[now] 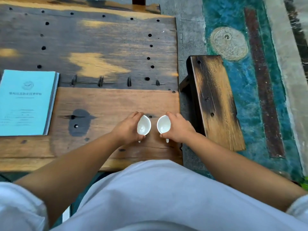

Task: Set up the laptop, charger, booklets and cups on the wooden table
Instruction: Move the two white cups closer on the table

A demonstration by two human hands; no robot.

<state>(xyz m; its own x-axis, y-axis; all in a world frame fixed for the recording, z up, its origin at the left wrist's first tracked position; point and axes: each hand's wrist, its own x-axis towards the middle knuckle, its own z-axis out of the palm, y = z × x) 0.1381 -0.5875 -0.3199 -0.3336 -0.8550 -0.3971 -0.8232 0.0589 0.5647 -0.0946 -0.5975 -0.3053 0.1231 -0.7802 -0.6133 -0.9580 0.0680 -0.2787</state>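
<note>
Holding one white cup each, the left hand (127, 129) grips the left cup (144, 125) and the right hand (179, 128) the right cup (163, 124), fingers (171, 116) curled round the rims, likely to seat the pair side by side. Both sit at the tabletop's (103, 100) five o'clock corner; the blue booklets (25, 102) lie well apart at nine o'clock, probably leaving the middle free.

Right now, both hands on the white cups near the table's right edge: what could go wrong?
1. The right cup sits close to the table's right edge; a nudge outward from the right hand could send it toward the stool or the floor.
2. The left cup and right cup are nearly touching; sliding either inward may clink or chip them.
3. Each hand, like the left hand, grips only at the rim, so a slip could tip a cup.
</note>
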